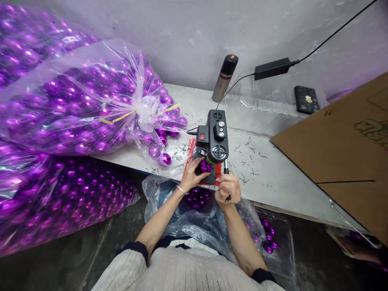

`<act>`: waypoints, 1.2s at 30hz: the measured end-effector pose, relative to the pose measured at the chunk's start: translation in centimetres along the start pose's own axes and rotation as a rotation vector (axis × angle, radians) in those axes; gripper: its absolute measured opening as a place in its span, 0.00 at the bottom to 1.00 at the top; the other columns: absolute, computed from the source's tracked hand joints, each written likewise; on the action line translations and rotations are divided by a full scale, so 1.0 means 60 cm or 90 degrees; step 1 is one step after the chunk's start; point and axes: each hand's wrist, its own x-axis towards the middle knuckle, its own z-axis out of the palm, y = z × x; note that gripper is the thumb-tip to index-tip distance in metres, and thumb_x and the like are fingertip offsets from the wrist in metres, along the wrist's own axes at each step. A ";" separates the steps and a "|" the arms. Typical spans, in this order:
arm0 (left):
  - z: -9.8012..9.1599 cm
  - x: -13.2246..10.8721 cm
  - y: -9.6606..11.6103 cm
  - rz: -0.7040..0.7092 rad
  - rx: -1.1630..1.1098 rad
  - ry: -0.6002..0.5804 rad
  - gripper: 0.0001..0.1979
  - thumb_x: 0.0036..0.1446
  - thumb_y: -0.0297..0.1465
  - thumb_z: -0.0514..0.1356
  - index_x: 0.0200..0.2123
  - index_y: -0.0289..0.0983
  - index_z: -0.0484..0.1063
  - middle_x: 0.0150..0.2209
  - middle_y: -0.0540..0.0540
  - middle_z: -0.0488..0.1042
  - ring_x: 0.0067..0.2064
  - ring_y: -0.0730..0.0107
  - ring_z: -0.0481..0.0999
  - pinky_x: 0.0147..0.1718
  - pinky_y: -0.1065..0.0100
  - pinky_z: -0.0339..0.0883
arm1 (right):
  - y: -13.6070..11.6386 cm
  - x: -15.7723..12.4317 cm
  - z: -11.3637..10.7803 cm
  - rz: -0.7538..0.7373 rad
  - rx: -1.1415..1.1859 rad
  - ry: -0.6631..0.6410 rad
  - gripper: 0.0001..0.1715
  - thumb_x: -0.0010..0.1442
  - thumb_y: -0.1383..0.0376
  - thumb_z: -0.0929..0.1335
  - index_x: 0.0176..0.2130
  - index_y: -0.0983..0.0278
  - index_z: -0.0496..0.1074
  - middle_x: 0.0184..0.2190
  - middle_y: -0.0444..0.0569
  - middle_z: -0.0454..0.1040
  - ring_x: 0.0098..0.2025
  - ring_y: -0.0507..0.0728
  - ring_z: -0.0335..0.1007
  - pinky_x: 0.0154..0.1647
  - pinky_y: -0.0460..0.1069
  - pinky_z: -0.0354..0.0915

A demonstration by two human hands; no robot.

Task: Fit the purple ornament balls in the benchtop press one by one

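Observation:
A small black machine (214, 135) with a red switch stands on a red mat at the front edge of the white bench (273, 169). My left hand (191, 173) is closed around a shiny purple ball (206, 165), holding it under the machine's head. My right hand (228, 189) is a fist gripping the machine's lever handle (226, 167) just right of the ball. A clear bag with more purple balls (197, 200) lies in my lap beneath both hands.
Big clear bags packed with purple balls (79, 105) fill the left side and the floor. A grey flask (224, 77), a power adapter (272, 68) and a dark phone (306, 99) sit at the back. Brown cardboard (342, 149) covers the right. Small wire bits litter the bench.

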 end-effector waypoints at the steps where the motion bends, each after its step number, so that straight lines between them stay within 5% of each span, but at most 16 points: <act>1: 0.000 0.000 0.000 -0.003 0.001 0.000 0.33 0.55 0.43 0.74 0.62 0.41 0.73 0.58 0.37 0.79 0.60 0.49 0.78 0.63 0.45 0.69 | 0.002 -0.004 0.002 0.002 -0.001 0.009 0.16 0.71 0.65 0.60 0.30 0.60 0.64 0.28 0.44 0.73 0.26 0.52 0.70 0.35 0.52 0.69; 18: -0.001 0.003 0.001 -0.016 -0.031 -0.011 0.33 0.54 0.44 0.73 0.61 0.41 0.73 0.59 0.37 0.78 0.61 0.49 0.77 0.65 0.44 0.67 | 0.015 -0.017 0.014 -0.009 0.054 0.042 0.19 0.74 0.61 0.58 0.30 0.60 0.64 0.28 0.42 0.70 0.27 0.51 0.73 0.29 0.50 0.72; 23: 0.001 0.002 -0.001 -0.005 -0.030 -0.006 0.33 0.54 0.42 0.74 0.60 0.41 0.73 0.58 0.37 0.79 0.61 0.49 0.78 0.64 0.44 0.68 | 0.020 -0.022 0.018 -0.040 0.040 -0.006 0.20 0.74 0.61 0.57 0.30 0.59 0.62 0.27 0.42 0.69 0.27 0.52 0.74 0.28 0.50 0.71; 27: 0.001 0.005 -0.002 0.005 -0.019 -0.002 0.33 0.54 0.41 0.74 0.61 0.40 0.73 0.58 0.36 0.79 0.60 0.49 0.79 0.63 0.45 0.69 | 0.002 0.007 0.011 0.010 0.010 0.051 0.21 0.73 0.62 0.57 0.27 0.59 0.60 0.24 0.42 0.68 0.23 0.51 0.69 0.28 0.51 0.67; 31: -0.001 -0.003 -0.004 0.041 -0.014 0.012 0.32 0.58 0.42 0.72 0.62 0.39 0.70 0.58 0.36 0.78 0.60 0.50 0.79 0.62 0.46 0.71 | -0.030 0.067 -0.006 0.092 -0.005 0.015 0.19 0.70 0.66 0.62 0.26 0.60 0.62 0.23 0.43 0.69 0.25 0.51 0.67 0.27 0.49 0.62; 36: -0.013 -0.078 0.002 0.205 0.071 -0.023 0.31 0.66 0.40 0.64 0.68 0.39 0.63 0.60 0.34 0.76 0.64 0.53 0.75 0.66 0.44 0.66 | -0.045 0.099 -0.014 0.100 0.022 0.010 0.20 0.69 0.70 0.63 0.25 0.61 0.62 0.22 0.42 0.69 0.26 0.51 0.67 0.28 0.48 0.60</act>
